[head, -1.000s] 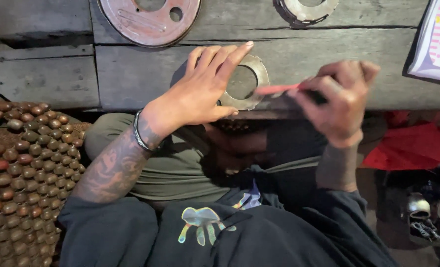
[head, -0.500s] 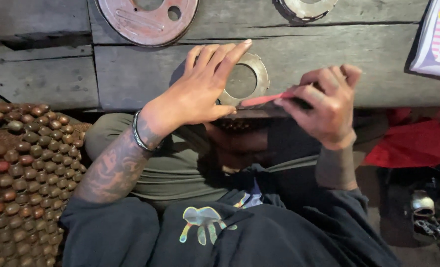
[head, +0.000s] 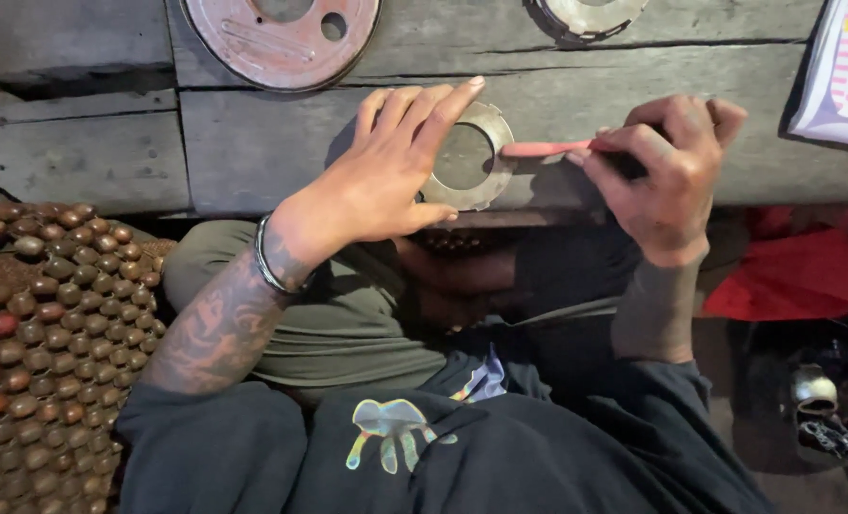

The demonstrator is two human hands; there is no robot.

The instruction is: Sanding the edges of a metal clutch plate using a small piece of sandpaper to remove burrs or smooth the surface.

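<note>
A flat metal ring plate [head: 486, 181] lies near the front edge of a grey wooden workbench [head: 252, 143]. My left hand [head: 386, 176] rests flat on the ring's left side, fingers stretched out and pressing it down. My right hand [head: 667, 167] grips a thin red tool [head: 543, 148] like a pen; its tip touches the ring's right rim. A metal bangle sits on my tattooed left wrist.
A round rusty disc with holes [head: 281, 33] and another toothed ring [head: 590, 14] lie at the bench's far side. A wooden bead mat [head: 33, 324] is at the left, a red cloth [head: 790, 276] and small metal parts [head: 824, 409] at the right, a printed sheet [head: 843, 71] upper right.
My right hand has shifted right and slightly up, bringing the red tool's tip to the ring's right rim. My left hand stays pressed on the ring.
</note>
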